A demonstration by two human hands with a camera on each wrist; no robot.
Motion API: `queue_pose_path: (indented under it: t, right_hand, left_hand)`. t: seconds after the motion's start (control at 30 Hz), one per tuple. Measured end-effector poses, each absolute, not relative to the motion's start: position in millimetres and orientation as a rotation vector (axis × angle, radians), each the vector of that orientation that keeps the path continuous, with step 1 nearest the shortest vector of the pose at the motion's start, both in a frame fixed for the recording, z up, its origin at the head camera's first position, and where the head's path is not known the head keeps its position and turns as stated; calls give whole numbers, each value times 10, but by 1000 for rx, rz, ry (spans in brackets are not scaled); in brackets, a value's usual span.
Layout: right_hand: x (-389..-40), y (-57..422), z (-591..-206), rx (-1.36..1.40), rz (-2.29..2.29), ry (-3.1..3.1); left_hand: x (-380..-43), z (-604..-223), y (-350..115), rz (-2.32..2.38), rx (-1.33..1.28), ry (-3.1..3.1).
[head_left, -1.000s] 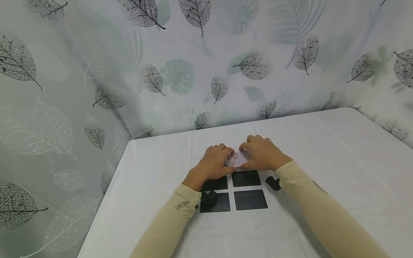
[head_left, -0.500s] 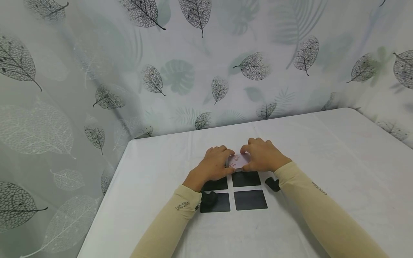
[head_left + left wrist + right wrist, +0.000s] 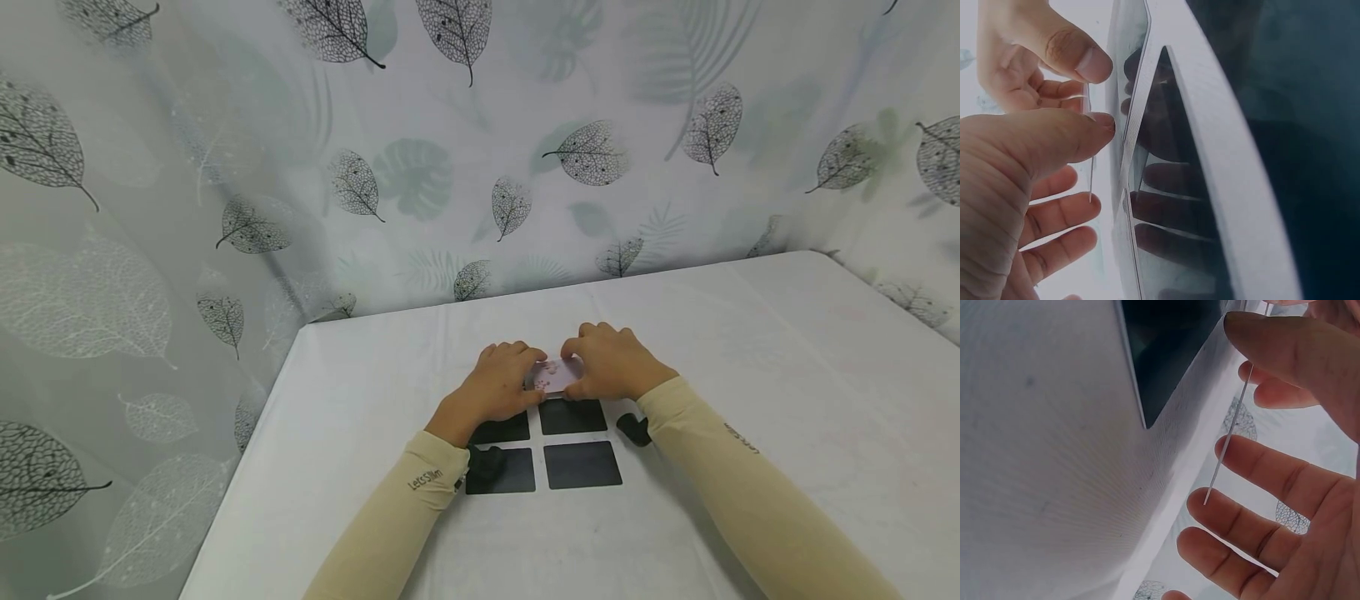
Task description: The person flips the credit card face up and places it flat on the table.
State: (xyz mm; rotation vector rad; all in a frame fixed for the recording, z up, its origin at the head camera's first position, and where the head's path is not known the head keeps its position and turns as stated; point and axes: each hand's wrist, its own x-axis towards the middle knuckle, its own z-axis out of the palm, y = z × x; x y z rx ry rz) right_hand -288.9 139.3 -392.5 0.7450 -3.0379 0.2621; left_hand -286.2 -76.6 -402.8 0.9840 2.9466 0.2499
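A thin pale pink card [image 3: 558, 377] with a reddish blossom pattern is held upright or tilted between both hands in the head view. My left hand [image 3: 495, 382] pinches its left end, thumb at the near edge and fingers at the far side. My right hand [image 3: 615, 362] pinches the right end in the same way. In the right wrist view the card [image 3: 1229, 439] shows edge-on as a thin line between thumb and fingers. Just in front of the hands lie glossy dark rectangular cards, one at back right [image 3: 573, 417] and one at front right [image 3: 582, 464].
Two more dark cards, back left [image 3: 501, 427] and front left [image 3: 517, 473], are partly covered by the left hand and a black wrist device [image 3: 486, 462]. Another black device [image 3: 634, 428] sits under the right wrist. A leaf-patterned curtain [image 3: 450, 167] hangs behind the white table [image 3: 750, 350].
Both hands have come slightly nearer to the body with the pink card, and its patterned face shows more clearly. The dark cards have stayed in place.
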Motion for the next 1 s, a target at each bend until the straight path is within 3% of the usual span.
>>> queue_pose_path:
  t: [1.0]
  right_hand:
    - [-2848,1348,-3945,735,264,-3010]
  left_hand:
    - [-2787,-3989,-889,290,913,2926]
